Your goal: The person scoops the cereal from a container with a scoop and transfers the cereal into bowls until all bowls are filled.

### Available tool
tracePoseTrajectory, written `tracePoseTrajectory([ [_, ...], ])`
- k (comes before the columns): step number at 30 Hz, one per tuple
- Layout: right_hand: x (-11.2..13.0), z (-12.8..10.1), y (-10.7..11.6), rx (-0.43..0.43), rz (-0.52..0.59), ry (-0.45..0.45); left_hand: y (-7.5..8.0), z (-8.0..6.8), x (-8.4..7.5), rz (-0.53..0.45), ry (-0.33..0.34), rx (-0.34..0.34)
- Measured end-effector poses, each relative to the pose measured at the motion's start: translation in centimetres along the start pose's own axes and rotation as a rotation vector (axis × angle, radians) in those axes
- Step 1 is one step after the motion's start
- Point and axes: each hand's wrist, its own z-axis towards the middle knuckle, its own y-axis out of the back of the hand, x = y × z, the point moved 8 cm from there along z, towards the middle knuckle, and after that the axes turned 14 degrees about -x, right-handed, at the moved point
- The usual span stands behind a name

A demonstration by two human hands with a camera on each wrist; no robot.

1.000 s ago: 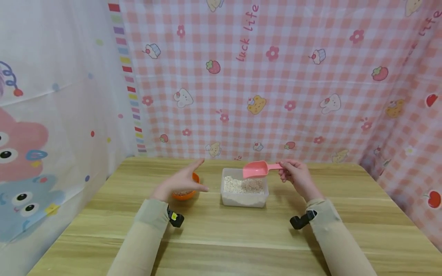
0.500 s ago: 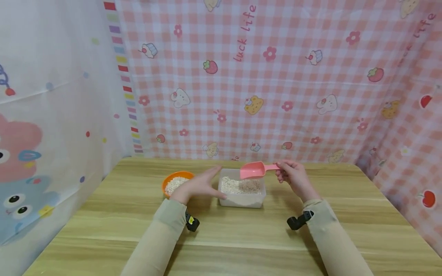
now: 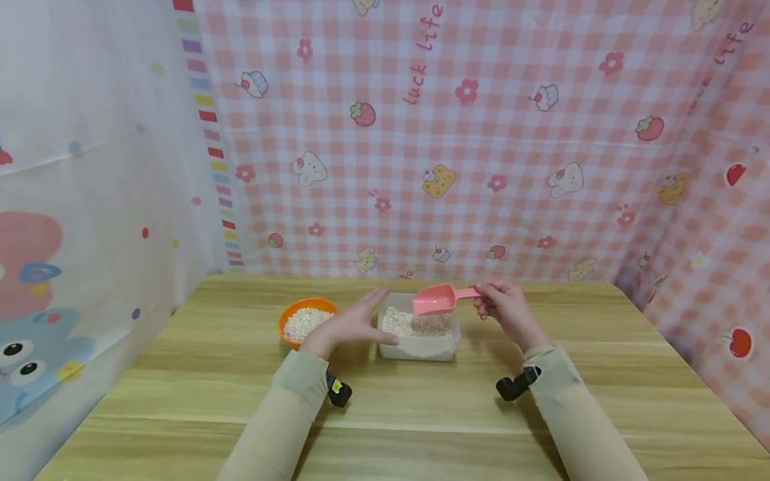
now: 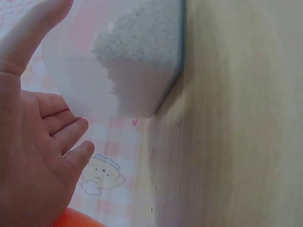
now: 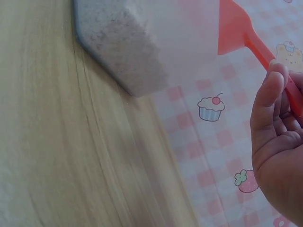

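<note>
My right hand (image 3: 504,308) pinches the handle of a pink scoop (image 3: 434,300), which hangs over a translucent plastic box (image 3: 419,349) partly filled with pale flakes like oats. In the right wrist view, my fingers curl round the scoop's handle (image 5: 260,46). At the box's left end is my left hand (image 3: 351,325), thumb along the front and fingers toward the back, spread and relaxed. The left wrist view shows the fingertips (image 4: 78,127) right at the box's wall. Left of that hand stands an orange bowl (image 3: 289,341) heaped with pale flakes (image 3: 305,323), partly hidden by the hand.
All stands on a wood-grain table (image 3: 409,414). A few stray flakes (image 4: 156,151) lie on it beside the box. Behind hangs a pink checked cloth (image 3: 421,140), with a white printed cloth (image 3: 114,187) on the left.
My left hand has moved right, from over the orange bowl to the box's left end, uncovering much of the bowl. The scoop stays over the box; the head view has shifted slightly.
</note>
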Motion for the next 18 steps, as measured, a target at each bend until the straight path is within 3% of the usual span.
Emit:
tracePoseTrajectory([
  [8,0.2,0.3,-0.6,0.078,-0.188,0.02,-0.3,0.1,0.3,-0.031,0.025,0.0],
  [18,3.4,1.4,-1.1,0.185,-0.327,0.088,-0.3,0.1,0.5,-0.03,0.022,-0.004],
])
